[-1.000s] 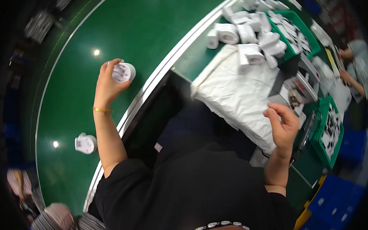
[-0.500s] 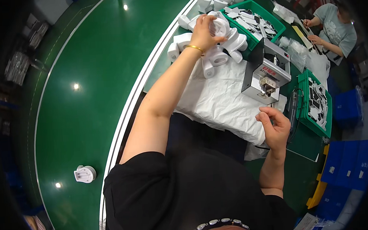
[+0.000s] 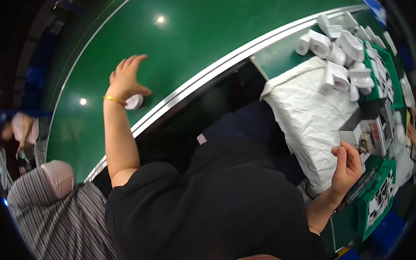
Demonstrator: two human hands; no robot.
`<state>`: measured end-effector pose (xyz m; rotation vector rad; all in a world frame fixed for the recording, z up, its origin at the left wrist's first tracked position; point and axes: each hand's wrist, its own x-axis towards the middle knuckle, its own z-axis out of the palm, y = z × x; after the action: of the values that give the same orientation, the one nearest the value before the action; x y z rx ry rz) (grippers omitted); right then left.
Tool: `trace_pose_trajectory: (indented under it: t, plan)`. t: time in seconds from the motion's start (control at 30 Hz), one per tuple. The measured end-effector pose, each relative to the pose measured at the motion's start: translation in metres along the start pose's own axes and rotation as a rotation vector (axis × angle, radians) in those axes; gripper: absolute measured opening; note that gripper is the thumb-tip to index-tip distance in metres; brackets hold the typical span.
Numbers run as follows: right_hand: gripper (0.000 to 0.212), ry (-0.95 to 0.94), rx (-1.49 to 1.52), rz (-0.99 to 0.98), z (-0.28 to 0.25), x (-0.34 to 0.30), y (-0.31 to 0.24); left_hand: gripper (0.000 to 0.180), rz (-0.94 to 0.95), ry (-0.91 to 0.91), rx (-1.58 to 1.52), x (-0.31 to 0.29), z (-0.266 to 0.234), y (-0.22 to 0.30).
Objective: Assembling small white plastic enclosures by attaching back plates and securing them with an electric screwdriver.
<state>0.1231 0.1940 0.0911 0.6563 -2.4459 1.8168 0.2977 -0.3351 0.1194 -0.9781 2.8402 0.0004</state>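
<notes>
Fingers of the left hand now spread open above the green conveyor belt; the white plastic part, fetched from the pile half a second ago, lies released beneath; right hand curls loosely, empty, by the white bag.

green crates | right edge | black-and-white printed labels

Crumpled white sheet draped over the bench at right; small grey machine on its near right edge. Striped-shirted person at near left.
</notes>
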Motion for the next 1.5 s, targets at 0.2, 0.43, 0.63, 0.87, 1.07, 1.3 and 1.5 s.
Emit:
trace_pose_trajectory:
  t: [0.2,0.43,0.63,0.87,1.07,1.3,1.5]
  plan:
    - [0.017,-0.080,0.049,-0.062,0.011,0.013,0.013,0.076,-0.087,-0.006,-0.135,-0.034,0.055,-0.075]
    - [0.015,-0.036,-0.070,-0.039,0.002,0.007,0.020,0.049,0.112,0.113,-0.338,0.015,0.010,0.030]
    - [0.025,0.094,-0.067,0.021,0.015,0.002,0.007,0.049,0.916,0.187,-0.623,0.035,-0.009,0.246]
    - [0.050,0.296,0.491,0.207,-0.003,-0.013,0.023,0.052,1.480,-0.067,-0.865,-0.026,0.003,0.408]
    - [0.045,0.713,0.525,0.091,-0.011,-0.034,0.035,0.097,1.451,-0.178,-1.165,-0.072,0.047,0.462]
    - [0.027,0.374,0.175,0.294,-0.077,-0.059,0.031,0.104,1.401,-0.388,-1.340,-0.061,0.065,0.477]
    - [0.028,0.850,-1.203,0.515,-0.301,-0.055,0.123,0.107,1.399,-0.472,-1.321,-0.063,0.061,0.471]
